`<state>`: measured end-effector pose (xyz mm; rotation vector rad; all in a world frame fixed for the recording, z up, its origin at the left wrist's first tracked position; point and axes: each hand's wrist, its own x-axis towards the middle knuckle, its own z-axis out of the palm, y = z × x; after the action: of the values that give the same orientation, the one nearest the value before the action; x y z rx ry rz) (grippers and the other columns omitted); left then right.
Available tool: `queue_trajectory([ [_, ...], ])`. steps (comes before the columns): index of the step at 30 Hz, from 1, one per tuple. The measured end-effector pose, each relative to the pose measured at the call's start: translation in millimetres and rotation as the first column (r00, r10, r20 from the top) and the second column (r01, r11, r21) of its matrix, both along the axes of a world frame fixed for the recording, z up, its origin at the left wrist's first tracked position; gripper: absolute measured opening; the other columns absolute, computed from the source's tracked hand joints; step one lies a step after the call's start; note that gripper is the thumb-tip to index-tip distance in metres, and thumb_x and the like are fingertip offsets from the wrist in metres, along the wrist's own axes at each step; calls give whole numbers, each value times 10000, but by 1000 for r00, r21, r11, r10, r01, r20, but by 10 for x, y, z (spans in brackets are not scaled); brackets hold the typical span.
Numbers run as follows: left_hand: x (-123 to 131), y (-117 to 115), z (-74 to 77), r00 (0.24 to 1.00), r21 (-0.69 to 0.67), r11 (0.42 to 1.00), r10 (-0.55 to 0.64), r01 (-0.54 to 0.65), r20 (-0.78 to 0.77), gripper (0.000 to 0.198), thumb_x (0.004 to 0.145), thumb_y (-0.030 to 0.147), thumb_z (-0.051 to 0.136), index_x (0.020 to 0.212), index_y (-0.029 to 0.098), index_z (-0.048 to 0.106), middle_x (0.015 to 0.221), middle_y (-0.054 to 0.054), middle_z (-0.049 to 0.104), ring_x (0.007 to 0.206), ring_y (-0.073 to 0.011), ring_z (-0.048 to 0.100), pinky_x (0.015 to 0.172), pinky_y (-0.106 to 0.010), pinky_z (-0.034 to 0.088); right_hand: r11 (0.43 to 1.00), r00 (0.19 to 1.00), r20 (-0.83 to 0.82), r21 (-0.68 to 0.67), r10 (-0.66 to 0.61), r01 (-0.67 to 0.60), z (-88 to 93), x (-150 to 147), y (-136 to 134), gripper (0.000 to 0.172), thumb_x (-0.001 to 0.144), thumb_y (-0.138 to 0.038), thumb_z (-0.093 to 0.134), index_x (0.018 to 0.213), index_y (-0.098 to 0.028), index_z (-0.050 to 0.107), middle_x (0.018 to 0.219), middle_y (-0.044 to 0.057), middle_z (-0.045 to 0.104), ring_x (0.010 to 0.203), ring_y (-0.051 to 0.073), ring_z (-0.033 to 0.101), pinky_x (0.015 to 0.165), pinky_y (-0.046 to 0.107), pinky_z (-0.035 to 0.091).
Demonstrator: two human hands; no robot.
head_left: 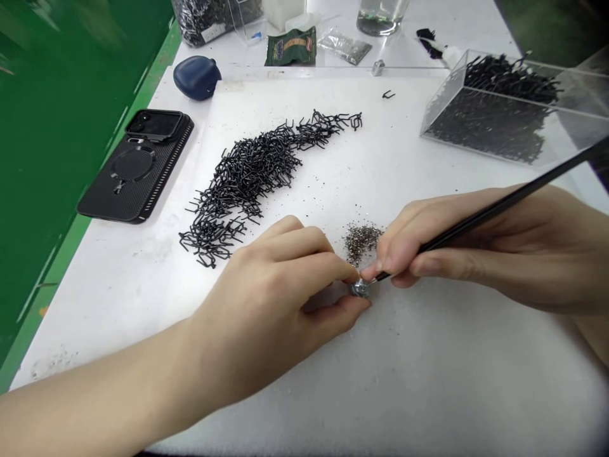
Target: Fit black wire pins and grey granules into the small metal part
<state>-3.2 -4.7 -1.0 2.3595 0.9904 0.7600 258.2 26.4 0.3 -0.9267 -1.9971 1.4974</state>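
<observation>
My left hand (266, 298) pinches a small silvery metal piece (360, 289) between thumb and fingertips. My right hand (442, 244) holds a slim black pen-like tool (504, 206), and its tip touches or nearly touches that piece. Just above the fingertips lies a small heap of tiny glittering grey grains (360, 242). To the left of my left hand spreads a long pile of bent black wire pieces (252, 178), its lower end close to my knuckles. Both hands rest over a white foam sheet (428, 374).
A clear box of black wire pieces (495, 108) stands at the upper right. A phone in a black case (136, 166) and a blue rounded case (196, 77) lie at the left. Farther back are a glass of liquid (380, 16), a green packet (291, 47) and a small plastic bag (345, 46).
</observation>
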Motion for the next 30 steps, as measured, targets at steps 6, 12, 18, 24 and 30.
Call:
queue_trajectory([
  [6, -9, -2, 14, 1000, -10, 1000, -8, 8, -8, 74, 942, 173, 766, 958, 152, 836, 838, -12, 747, 802, -132, 640, 764, -236, 562, 998, 1000, -12, -64, 6, -7, 2, -5, 3, 122, 1003, -288, 731, 1066, -356, 810, 1013, -58, 817, 939, 109, 775, 811, 150, 623],
  [12, -12, 0, 26, 1000, -28, 1000, -2, 2, -16, 78, 930, 159, 769, 961, 146, 839, 837, -17, 753, 796, -135, 644, 763, -245, 569, 996, 999, -25, -75, 42, -43, 17, -20, 24, 176, 990, -216, 729, 1088, -340, 805, 1050, -63, 816, 1004, 96, 765, 890, 132, 593],
  [18, -11, 0, 19, 1000, -13, 1000, -2, 2, 1, 65, 924, 163, 772, 936, 143, 832, 815, -16, 747, 775, -139, 632, 732, -257, 567, 998, 999, -7, -16, 53, -54, 30, -16, 19, 181, 986, -182, 714, 1058, -315, 812, 1028, -46, 819, 984, 125, 771, 885, 194, 608],
  [24, -3, 9, 28, 1000, -26, 1000, -4, 3, -2, 60, 915, 155, 776, 929, 144, 833, 815, -20, 754, 772, -143, 636, 743, -265, 578, 999, 998, -33, -29, 44, -45, 28, -23, 28, 185, 962, -179, 739, 1053, -311, 831, 991, -20, 823, 929, 152, 779, 805, 226, 626],
  [30, -16, -3, 42, 1000, -44, 999, -6, 6, 2, 68, 917, 153, 775, 943, 151, 838, 823, -20, 759, 781, -142, 639, 730, -258, 577, 998, 999, -32, -46, 38, -40, 31, -24, 26, 206, 957, -178, 749, 1081, -321, 830, 1027, -27, 825, 959, 142, 778, 831, 209, 621],
])
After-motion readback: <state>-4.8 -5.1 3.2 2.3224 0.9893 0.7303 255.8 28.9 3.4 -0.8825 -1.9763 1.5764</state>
